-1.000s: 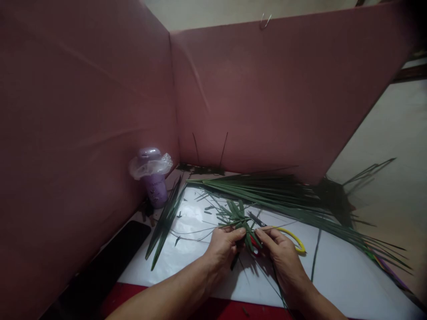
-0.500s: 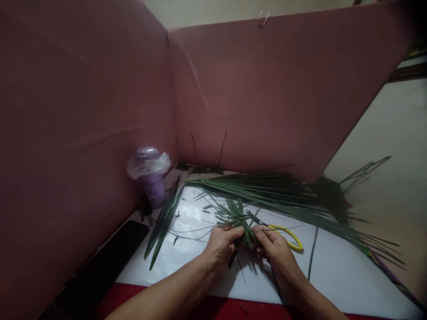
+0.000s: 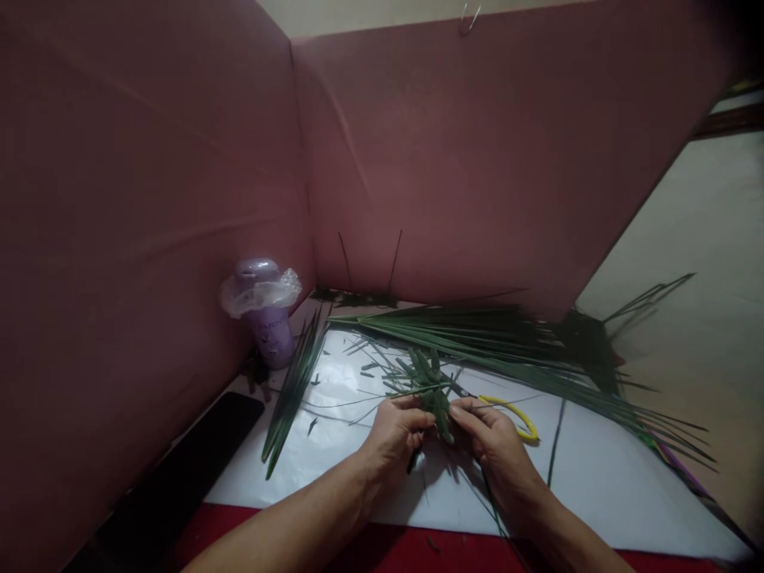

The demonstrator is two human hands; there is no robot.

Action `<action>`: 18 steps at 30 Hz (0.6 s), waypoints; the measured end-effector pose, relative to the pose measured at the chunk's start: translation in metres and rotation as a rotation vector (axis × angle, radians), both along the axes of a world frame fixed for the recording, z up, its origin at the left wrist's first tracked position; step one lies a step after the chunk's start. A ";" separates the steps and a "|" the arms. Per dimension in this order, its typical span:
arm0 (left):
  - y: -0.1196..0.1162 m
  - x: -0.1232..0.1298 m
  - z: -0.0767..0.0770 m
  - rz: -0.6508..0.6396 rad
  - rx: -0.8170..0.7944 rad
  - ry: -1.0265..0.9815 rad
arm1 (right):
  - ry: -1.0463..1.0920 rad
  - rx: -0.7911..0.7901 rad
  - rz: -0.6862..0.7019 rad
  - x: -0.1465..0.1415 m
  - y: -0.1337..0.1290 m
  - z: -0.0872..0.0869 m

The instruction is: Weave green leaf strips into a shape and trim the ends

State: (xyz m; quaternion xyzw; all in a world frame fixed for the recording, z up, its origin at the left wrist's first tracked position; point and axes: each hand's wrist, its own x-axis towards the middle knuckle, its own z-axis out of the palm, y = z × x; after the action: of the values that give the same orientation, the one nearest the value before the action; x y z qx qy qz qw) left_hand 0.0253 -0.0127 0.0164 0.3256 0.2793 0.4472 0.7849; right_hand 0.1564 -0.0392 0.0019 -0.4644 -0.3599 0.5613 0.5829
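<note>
A woven green palm-leaf piece [image 3: 434, 398] with several pointed ends is held up between both hands over the white sheet. My left hand [image 3: 399, 436] pinches its left side with thumb and fingers. On the other side, my right hand [image 3: 490, 434] has thumb and fingertips closed at the leaf's right edge. Thin strips trail from the piece past both hands. Just behind it lie scissors with yellow handles [image 3: 520, 422], their dark blades partly covered by the leaf piece.
Long palm fronds [image 3: 442, 334] stretch across the back of the white sheet [image 3: 602, 461]. Narrow leaves [image 3: 292, 390] lie at its left, near a purple tumbler [image 3: 271, 330] in clear plastic. Leaf scraps [image 3: 367, 370] are scattered behind my hands. Pink panels [image 3: 447, 167] stand left and behind.
The whole view has shifted slightly. My right fingers have moved a little around the right edge of the leaf piece, which is turned slightly. Both hands keep hold of it.
</note>
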 end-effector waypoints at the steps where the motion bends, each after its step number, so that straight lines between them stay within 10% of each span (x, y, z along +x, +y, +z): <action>1: 0.000 0.000 0.000 -0.003 0.000 0.000 | 0.011 -0.001 0.013 0.000 0.000 0.000; 18: -0.001 0.003 0.003 0.012 -0.046 0.012 | 0.039 -0.004 -0.017 -0.003 -0.002 0.001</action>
State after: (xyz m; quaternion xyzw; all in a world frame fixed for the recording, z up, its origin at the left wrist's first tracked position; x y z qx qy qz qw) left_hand 0.0279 -0.0137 0.0195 0.3085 0.2964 0.4434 0.7876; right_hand 0.1538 -0.0408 0.0034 -0.4576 -0.3436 0.5660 0.5935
